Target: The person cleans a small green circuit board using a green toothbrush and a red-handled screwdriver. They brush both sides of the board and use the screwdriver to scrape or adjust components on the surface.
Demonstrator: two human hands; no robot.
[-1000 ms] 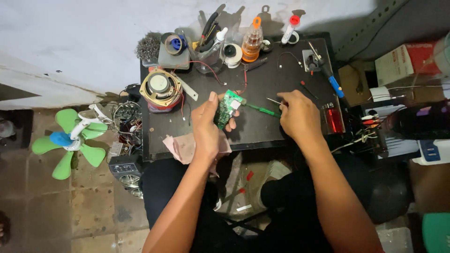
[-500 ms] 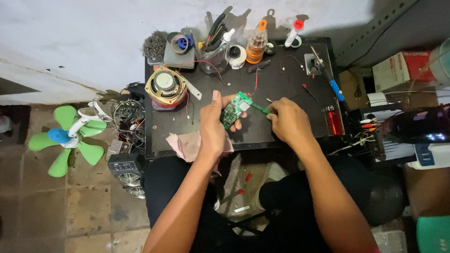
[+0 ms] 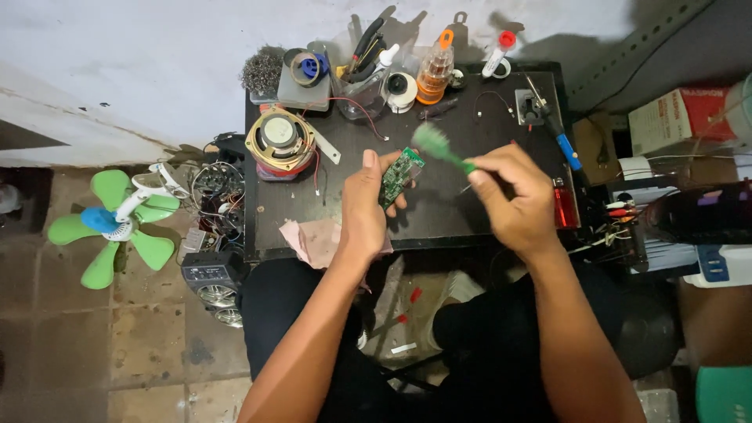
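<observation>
Board now lifted off the table, pinched in left hand; right hand grips brush, raised off it mid-scrub.

Both bare forearms reach forward from the near edge, the left hand upright with fingers curled shut in a pinching hold, the right hand beside it, fingers closed in a fine grip

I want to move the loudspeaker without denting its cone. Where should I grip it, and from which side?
Grip the loudspeaker by its gold outer rim, from above: it lies cone-up on the black table. Approach from its left, since its red wire trails off on the right.
</observation>
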